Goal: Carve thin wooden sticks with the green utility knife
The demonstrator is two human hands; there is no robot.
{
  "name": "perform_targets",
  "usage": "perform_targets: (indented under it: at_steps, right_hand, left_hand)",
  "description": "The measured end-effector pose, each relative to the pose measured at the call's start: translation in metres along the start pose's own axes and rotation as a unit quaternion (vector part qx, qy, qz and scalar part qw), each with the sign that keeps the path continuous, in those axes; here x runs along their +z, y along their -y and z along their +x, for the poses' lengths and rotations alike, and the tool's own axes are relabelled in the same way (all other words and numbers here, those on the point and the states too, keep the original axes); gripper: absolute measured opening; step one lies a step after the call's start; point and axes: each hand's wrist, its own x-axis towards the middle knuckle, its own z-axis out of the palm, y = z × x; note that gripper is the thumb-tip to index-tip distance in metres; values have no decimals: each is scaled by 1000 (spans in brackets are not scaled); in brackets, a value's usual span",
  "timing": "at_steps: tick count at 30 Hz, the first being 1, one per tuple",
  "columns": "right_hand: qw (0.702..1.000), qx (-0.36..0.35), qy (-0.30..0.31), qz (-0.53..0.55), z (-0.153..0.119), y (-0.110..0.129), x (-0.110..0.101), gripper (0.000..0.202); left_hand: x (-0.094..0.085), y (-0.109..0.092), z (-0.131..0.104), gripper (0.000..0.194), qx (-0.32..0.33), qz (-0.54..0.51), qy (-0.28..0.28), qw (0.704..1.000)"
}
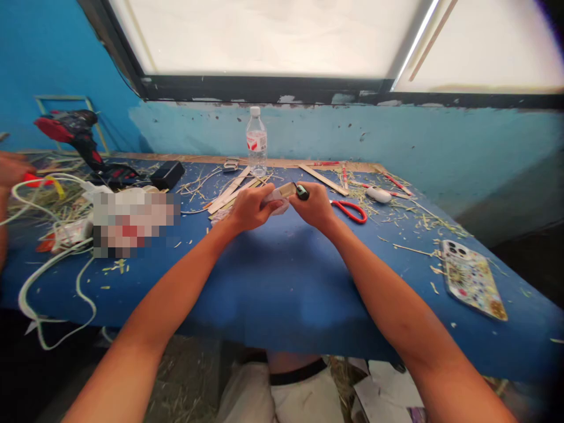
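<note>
My left hand [253, 207] is closed around a small pale block [284, 191], its near end tan and its sides whitish. My right hand [314, 204] grips a small tool with a dark green and black handle [302, 191], perhaps a cutter; its working end points at the block, and I cannot tell whether it touches. Both hands are just above the blue table [282, 282]. To the right of my right hand lies a pair of red-handled scissors or pliers [352, 211], partly hidden. Thin wooden strips [231, 191] are behind my left hand.
A water bottle [256, 144] stands by the wall. At left are a cordless drill [83, 138], a black box [167, 174], white cables [33, 276] and another person's blurred hand [13, 170]. A white mouse-like object [378, 194] and a phone [473, 279] lie right, among scattered shavings.
</note>
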Motion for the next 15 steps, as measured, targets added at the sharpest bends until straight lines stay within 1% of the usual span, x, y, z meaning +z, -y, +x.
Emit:
perform_targets:
  at_steps: [15]
  right_hand:
    - [1000, -2, -4, 1, 0, -1, 1, 21]
  left_hand:
    - [1, 1, 0, 34, -2, 0, 1, 1000]
